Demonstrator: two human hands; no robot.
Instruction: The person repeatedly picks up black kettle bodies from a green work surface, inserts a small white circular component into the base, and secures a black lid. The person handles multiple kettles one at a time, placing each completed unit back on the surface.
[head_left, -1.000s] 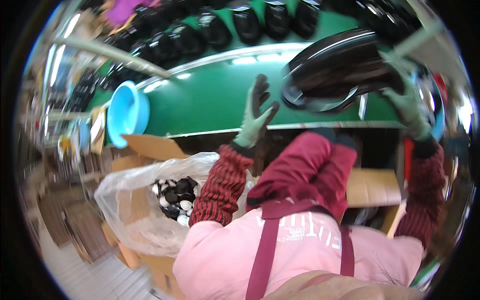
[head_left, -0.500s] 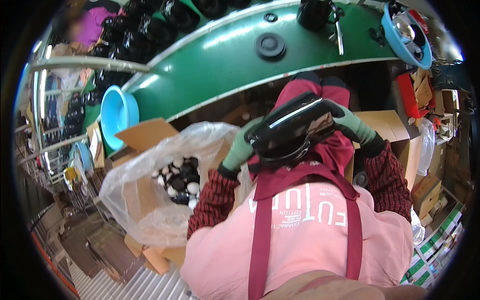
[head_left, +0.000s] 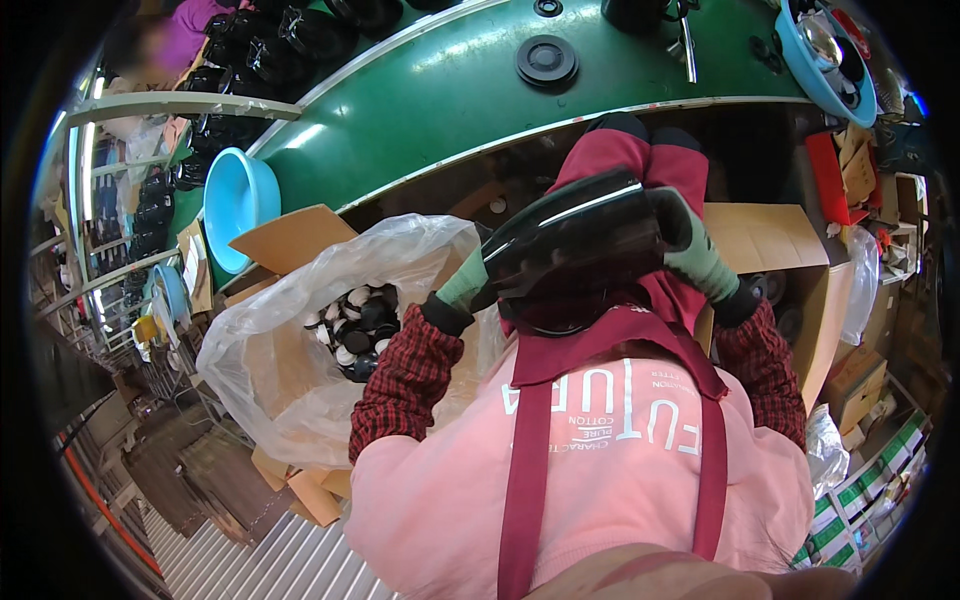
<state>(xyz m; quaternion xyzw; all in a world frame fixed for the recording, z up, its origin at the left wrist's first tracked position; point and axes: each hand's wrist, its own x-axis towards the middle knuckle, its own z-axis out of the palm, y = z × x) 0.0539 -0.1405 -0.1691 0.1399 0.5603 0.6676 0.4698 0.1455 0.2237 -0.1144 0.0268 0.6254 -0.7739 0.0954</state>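
A glossy black jug [head_left: 575, 235] lies on its side above my lap, with a handle-like loop on the side towards my apron. My left hand [head_left: 466, 284], in a pale green glove, grips its left end; those fingertips are hidden behind it. At the other end my gloved right hand [head_left: 695, 250] holds the rim, its fingers partly out of sight. Left of my lap, an open carton lined with a clear plastic bag [head_left: 240, 350] holds several black and white round caps [head_left: 358, 325].
Ahead runs a green workbench [head_left: 420, 120] bearing a round black lid [head_left: 547, 62] and a black pitcher [head_left: 632, 14]. Blue basins stand at its left [head_left: 240, 205] and right [head_left: 830, 70] ends. An open carton [head_left: 775, 235] sits at my right, near a red box [head_left: 828, 185].
The jug has turned in my hands, showing more of its smooth side, and its right end has tilted nearer. My left forearm has shifted slightly left and the view has moved a little.
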